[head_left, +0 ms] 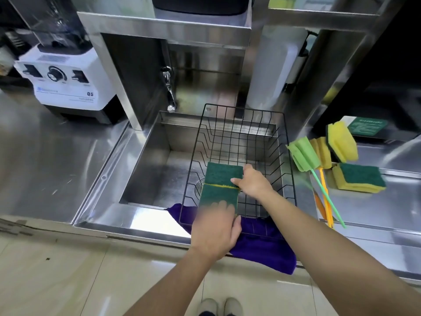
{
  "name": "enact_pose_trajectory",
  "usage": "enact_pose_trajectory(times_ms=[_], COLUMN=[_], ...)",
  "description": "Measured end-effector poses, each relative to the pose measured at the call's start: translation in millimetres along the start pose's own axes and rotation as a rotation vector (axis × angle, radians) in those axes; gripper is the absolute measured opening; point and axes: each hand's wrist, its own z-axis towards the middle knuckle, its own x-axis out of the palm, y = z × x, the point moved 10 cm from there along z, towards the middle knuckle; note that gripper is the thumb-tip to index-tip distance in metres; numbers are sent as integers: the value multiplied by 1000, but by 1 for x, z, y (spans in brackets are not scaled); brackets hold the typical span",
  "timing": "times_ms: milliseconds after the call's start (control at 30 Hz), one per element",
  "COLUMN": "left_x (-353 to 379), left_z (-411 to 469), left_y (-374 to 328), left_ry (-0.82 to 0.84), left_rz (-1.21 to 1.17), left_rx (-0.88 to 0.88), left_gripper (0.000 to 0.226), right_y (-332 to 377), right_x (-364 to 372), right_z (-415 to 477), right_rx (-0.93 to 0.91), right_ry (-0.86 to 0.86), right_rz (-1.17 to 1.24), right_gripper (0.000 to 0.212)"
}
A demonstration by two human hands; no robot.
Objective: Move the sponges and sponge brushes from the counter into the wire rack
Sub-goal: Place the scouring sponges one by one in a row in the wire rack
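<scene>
A black wire rack [282,142] sits over the right part of the sink. Two green-topped sponges lie side by side inside it. My right hand [252,181] grips the farther sponge [222,172] at its right edge. My left hand [214,229] rests on the near edge of the nearer sponge [217,195], blurred, fingers over it. On the counter to the right lie a green sponge brush [304,153], a yellow sponge brush [322,151], a tilted yellow sponge [341,141] and a stack of green-topped sponges [358,179].
A purple cloth [262,245] hangs over the sink's front edge under the rack. The steel sink [155,169] has a tap [169,92] at the back. A white blender [66,76] stands on the left counter. A steel shelf frame rises behind.
</scene>
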Motion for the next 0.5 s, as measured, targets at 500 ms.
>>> enact_pose_trajectory(times_ms=[500], left_x=[18], left_z=[27], left_y=[-103], left_ry=[156], left_rz=[-41], left_rx=[203], left_gripper=[48], right_y=[-64], right_x=[-119], right_z=[-29], right_rx=[-92], right_ry=[-411], right_rz=[237], right_gripper=[17])
